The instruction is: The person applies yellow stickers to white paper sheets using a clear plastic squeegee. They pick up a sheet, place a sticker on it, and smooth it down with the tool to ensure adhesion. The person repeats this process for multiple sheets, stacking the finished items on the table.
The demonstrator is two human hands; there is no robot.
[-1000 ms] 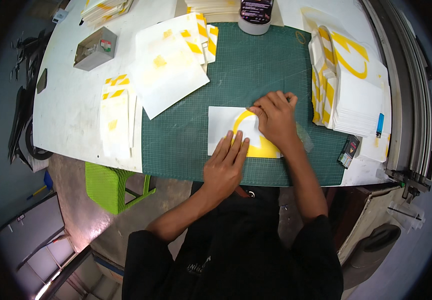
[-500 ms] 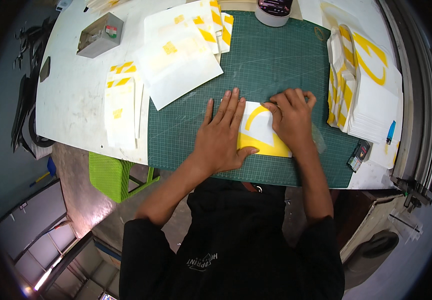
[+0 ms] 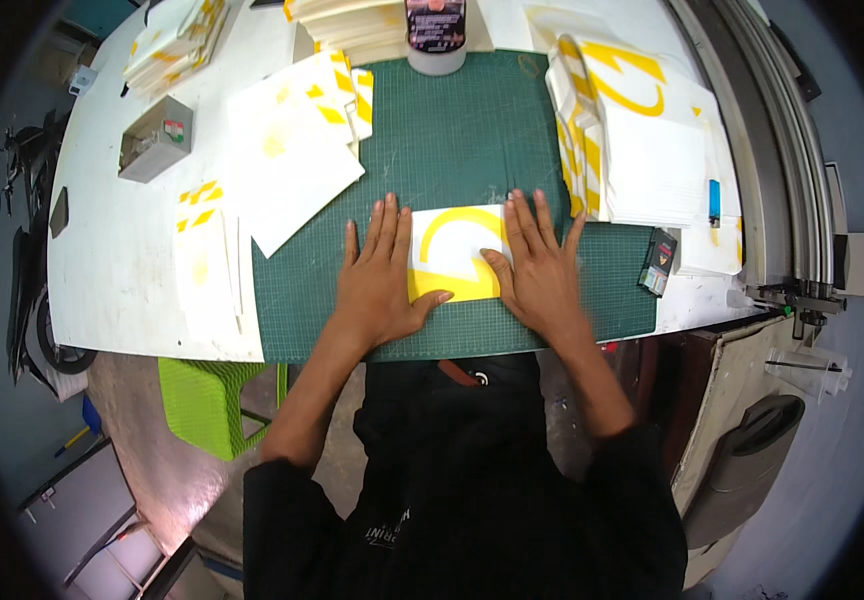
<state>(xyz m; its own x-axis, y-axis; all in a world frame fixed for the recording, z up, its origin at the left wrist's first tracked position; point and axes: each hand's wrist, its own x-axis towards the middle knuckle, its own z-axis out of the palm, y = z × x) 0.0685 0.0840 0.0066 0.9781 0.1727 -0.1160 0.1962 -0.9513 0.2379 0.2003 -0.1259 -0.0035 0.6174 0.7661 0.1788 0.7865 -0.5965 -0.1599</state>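
A white and yellow printed paper piece [image 3: 460,256], folded into a rough square, lies flat near the front of the green cutting mat [image 3: 452,140]. My left hand [image 3: 378,275] rests on its left edge with fingers stretched forward and the thumb over the lower corner. On the right edge lies my right hand [image 3: 542,265], fingers spread and thumb on the paper. Both palms look pressed down flat, and neither grips anything. The parts of the paper under my hands are hidden.
Flat white sheets [image 3: 287,150] overlap the mat's left side. A stack of folded white and yellow papers [image 3: 642,150] stands at the right, near a small dark box [image 3: 658,262] and a blue lighter [image 3: 714,203]. A bottle [image 3: 436,40] stands behind; a grey box [image 3: 156,140] sits left.
My right hand has gone from a bent-fingered pinch at the paper's upper right to lying flat with fingers spread. My left hand stays flat on the left edge. The whole view has shifted.
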